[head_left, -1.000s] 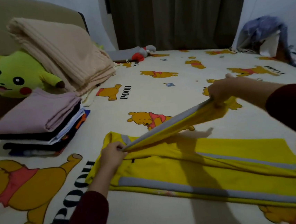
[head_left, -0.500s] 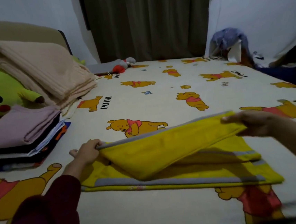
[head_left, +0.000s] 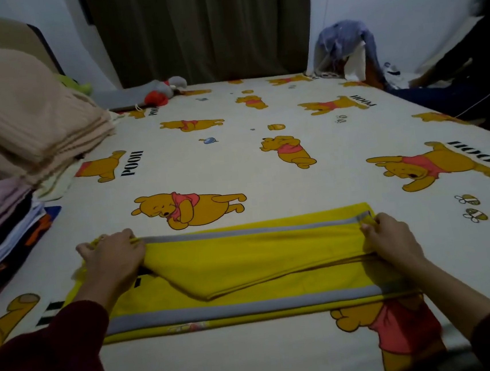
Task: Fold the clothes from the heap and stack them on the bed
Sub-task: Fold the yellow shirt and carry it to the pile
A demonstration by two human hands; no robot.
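The bright yellow cotton garment with grey reflective bands (head_left: 245, 263) lies flat across the near part of the bed with the cream bear-print sheet (head_left: 265, 159), spread lengthwise so that both ends are within reach. One layer is doubled over the rest, its grey-banded edge lying along the far side, which suggests the fold in hand is a lengthwise one meant to narrow the piece.

The left hand (head_left: 113, 257) sits at the left end, its fingers curled over the far corner and pinching the cloth there. The right hand (head_left: 388, 237) does the same at the right end, its grip closed on a small bunch of yellow fabric at the corner. Holding both corners at once keeps the edge taut and straight.

The stack of folded clothes, pale mauve on top with dark pieces beneath (head_left: 1, 220), stands well to the left, probably so the finished piece can go on top. The heap of bluish clothes (head_left: 344, 44) waits at the far right corner.
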